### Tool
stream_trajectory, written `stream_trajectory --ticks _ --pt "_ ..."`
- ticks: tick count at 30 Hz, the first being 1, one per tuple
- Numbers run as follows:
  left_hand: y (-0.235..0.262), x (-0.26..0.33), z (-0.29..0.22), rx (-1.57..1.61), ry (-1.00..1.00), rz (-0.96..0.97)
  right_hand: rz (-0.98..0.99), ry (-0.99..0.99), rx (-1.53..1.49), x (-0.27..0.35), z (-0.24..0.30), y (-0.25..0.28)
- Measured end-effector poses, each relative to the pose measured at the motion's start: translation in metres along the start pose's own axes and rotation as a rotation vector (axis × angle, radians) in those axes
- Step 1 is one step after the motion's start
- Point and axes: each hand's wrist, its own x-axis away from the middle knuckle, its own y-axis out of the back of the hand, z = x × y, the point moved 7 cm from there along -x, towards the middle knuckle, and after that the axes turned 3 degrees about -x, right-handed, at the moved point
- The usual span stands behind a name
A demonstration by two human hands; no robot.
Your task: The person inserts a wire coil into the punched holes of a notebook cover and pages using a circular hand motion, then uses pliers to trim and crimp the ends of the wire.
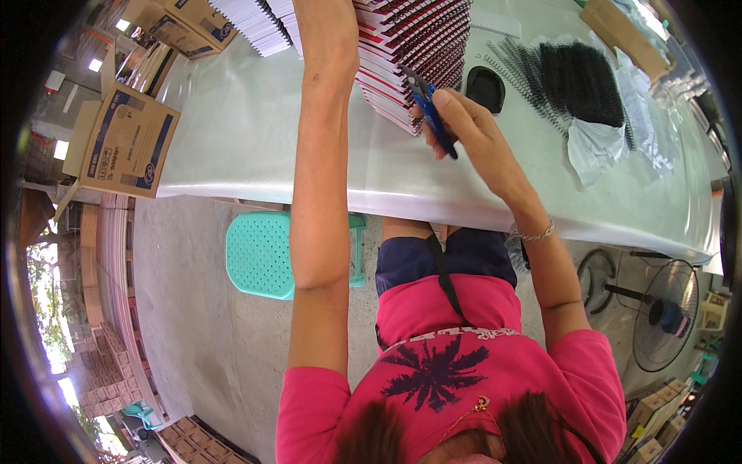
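A tall stack of spiral-bound notebooks (433,46) with red and white edges stands on the table in front of me, coils facing right. My right hand (473,130) is closed around small blue-handled pliers (430,116), whose dark jaws point up and left at the stack's near part. My left hand (328,19) reaches far forward along the stack's left side; its fingers lie beyond the top edge of the picture. Just right of the pliers sits a black oval dish (485,89). Further left are more bound notebooks (251,23) with white pages.
Loose black spiral coils (580,81) lie in a heap on the right of the pale table (239,147), beside crumpled plastic wrapping (599,147). Cardboard boxes (127,139) stand at the left. A green stool (259,255) and a fan (665,313) are on the floor.
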Motion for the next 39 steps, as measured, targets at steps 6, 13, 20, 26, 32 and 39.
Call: stream_trajectory --ticks 6,13,20,26,32,39 --pt "-0.004 0.000 0.001 -0.004 0.089 0.038 -0.451 0.562 0.886 0.019 0.023 0.012" --pt "-0.002 0.000 -0.002 0.019 -0.026 -0.006 -0.495 0.646 0.997 0.017 0.022 0.005" --pt "0.001 0.001 -0.003 -0.002 0.006 0.019 0.192 -0.192 -0.078 -0.004 -0.011 0.009" --pt "-0.007 -0.001 0.002 0.052 0.010 0.028 -0.403 0.538 0.890 0.017 0.021 0.022" --pt "-0.008 0.006 -0.007 0.037 0.020 0.021 -0.431 0.638 1.015 0.017 0.019 0.015" --pt "-0.001 -0.002 -0.003 -0.031 -0.045 0.009 0.231 -0.169 -0.137 -0.002 -0.027 0.009"
